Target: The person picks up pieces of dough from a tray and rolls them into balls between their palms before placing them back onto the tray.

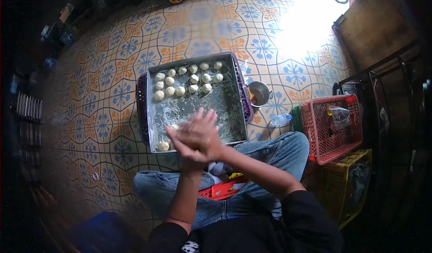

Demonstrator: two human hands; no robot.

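Seen from above, a bare right hand point(202, 133) is pressed across the left hand point(185, 151) over the near left part of a floured grey tray point(227, 104), seemingly in a rolling step, though whether anything is held between the 2 palms cannot be told. Pale dough balls point(180, 91) sit in 3 loose rows at the tray's far end, with 2 more near the hands; setting another down would likely call for parted palms and a bare spot. No brand, label or writing is legible.
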